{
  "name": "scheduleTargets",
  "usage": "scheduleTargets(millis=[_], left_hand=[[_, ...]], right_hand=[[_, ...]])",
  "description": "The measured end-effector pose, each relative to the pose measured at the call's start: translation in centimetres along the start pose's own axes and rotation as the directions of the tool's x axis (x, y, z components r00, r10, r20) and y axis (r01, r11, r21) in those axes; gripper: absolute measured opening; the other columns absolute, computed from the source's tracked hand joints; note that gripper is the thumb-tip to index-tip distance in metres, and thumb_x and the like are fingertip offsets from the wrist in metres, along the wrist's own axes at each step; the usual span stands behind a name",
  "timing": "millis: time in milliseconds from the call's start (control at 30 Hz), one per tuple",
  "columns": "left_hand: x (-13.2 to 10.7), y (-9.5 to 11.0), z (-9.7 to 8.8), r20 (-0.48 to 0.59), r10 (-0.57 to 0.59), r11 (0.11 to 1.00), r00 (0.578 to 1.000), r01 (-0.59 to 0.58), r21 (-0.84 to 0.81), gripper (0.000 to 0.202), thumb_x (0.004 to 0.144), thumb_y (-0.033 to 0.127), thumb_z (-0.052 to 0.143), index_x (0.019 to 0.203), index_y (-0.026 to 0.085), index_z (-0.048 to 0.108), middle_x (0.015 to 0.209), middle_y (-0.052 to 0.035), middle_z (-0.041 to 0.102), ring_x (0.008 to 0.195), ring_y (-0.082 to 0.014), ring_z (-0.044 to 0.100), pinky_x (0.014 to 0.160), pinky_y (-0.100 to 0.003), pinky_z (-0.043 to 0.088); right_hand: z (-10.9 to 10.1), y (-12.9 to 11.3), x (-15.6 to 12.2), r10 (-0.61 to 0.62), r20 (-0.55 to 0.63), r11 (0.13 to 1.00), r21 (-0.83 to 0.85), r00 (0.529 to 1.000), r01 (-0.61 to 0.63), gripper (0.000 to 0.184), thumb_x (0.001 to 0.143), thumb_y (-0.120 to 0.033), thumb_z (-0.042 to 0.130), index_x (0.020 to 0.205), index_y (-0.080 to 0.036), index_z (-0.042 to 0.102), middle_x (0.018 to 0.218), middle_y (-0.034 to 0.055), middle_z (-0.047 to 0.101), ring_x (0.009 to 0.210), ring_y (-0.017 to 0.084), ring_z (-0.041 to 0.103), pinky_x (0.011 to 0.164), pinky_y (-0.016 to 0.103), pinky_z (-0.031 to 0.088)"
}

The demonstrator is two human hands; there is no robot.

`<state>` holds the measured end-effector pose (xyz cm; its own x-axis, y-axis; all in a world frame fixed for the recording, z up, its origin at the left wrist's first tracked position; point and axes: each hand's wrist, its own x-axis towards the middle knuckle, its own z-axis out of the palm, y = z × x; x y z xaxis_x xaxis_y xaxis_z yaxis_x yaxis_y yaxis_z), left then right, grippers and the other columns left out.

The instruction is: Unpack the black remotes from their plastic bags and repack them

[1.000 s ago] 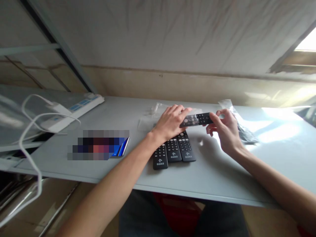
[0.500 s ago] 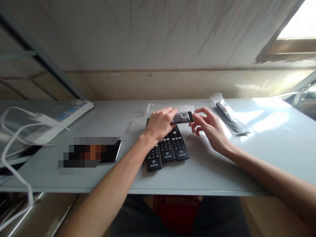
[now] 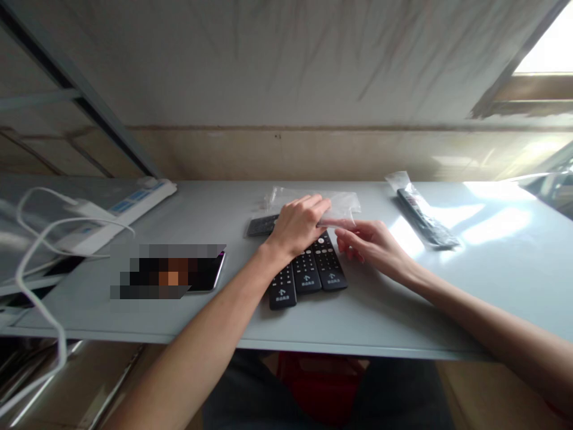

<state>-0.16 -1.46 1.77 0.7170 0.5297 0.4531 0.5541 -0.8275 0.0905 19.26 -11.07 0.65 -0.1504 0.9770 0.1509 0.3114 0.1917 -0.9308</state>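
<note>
My left hand (image 3: 299,221) is closed around a black remote control (image 3: 262,225) in a clear plastic sleeve (image 3: 349,222). The remote's end sticks out on the hand's left, and its middle is hidden under my fingers. Toward the right, the sleeve's flattened end reaches my right hand (image 3: 369,242), whose index finger lies along the film with the thumb just below. Under and in front of my hands, three bare black remotes (image 3: 307,279) lie side by side, their upper parts partly covered by my left hand.
Crumpled clear plastic bags (image 3: 286,197) lie behind my hands. At the right rests another remote still wrapped in plastic (image 3: 425,221). A phone (image 3: 208,275), partly blurred out, lies on the left, near a white power strip (image 3: 129,212) and white cables (image 3: 42,298).
The held remote has shifted left through my left hand, its end now showing on the left side. My right hand has moved in from the remote's right end onto the sleeve's film.
</note>
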Motion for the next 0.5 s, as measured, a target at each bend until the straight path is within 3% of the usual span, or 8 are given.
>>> scheduleTargets(millis=[100, 267, 433, 500], left_hand=[[0.0, 0.0, 0.2, -0.023, 0.020, 1.000, 1.000, -0.020, -0.004, 0.017, 0.106, 0.029, 0.064, 0.115, 0.016, 0.069, 0.111, -0.0104, 0.075, 0.106, -0.0268, 0.073, 0.086, -0.036, 0.055], [0.1, -0.2, 0.0, 0.016, -0.056, 0.998, 0.998, 0.056, 0.003, 0.039, 0.099, 0.022, 0.072, 0.137, 0.018, 0.063, 0.123, -0.0103, 0.076, 0.114, -0.0283, 0.073, 0.092, -0.038, 0.058], [0.2, -0.4, -0.5, 0.083, -0.194, 0.981, 0.978, 0.193, 0.022, 0.028, 0.102, 0.027, 0.068, 0.129, 0.021, 0.067, 0.117, -0.0088, 0.078, 0.107, -0.0282, 0.075, 0.089, -0.040, 0.058], [0.2, -0.4, -0.5, 0.050, -0.215, 0.977, 0.975, 0.215, 0.015, 0.025, 0.104, 0.027, 0.065, 0.128, 0.021, 0.068, 0.119, -0.0088, 0.077, 0.110, -0.0278, 0.074, 0.091, -0.040, 0.057]], right_hand=[[0.0, 0.0, 0.1, -0.011, -0.011, 1.000, 0.024, 1.000, 0.011, 0.047, 0.103, -0.060, 0.063, 0.097, -0.017, 0.081, 0.073, 0.0013, 0.063, 0.062, 0.011, 0.055, 0.055, 0.026, 0.044], [-0.7, -0.6, 0.5, -0.048, -0.156, 0.991, 0.116, 0.987, 0.067, 0.040, 0.100, -0.057, 0.070, 0.100, -0.018, 0.081, 0.082, 0.0051, 0.070, 0.069, 0.015, 0.064, 0.055, 0.028, 0.049], [-1.6, -0.4, 1.0, -0.015, -0.437, 0.953, 0.266, 0.899, 0.145, 0.027, 0.095, -0.049, 0.076, 0.106, -0.025, 0.071, 0.097, 0.0047, 0.074, 0.084, 0.020, 0.073, 0.057, 0.027, 0.052], [-1.6, -0.1, 1.1, 0.072, -0.503, 0.925, 0.358, 0.862, 0.131, 0.036, 0.089, -0.047, 0.082, 0.112, -0.029, 0.062, 0.098, 0.0004, 0.072, 0.081, 0.019, 0.073, 0.055, 0.027, 0.051]])
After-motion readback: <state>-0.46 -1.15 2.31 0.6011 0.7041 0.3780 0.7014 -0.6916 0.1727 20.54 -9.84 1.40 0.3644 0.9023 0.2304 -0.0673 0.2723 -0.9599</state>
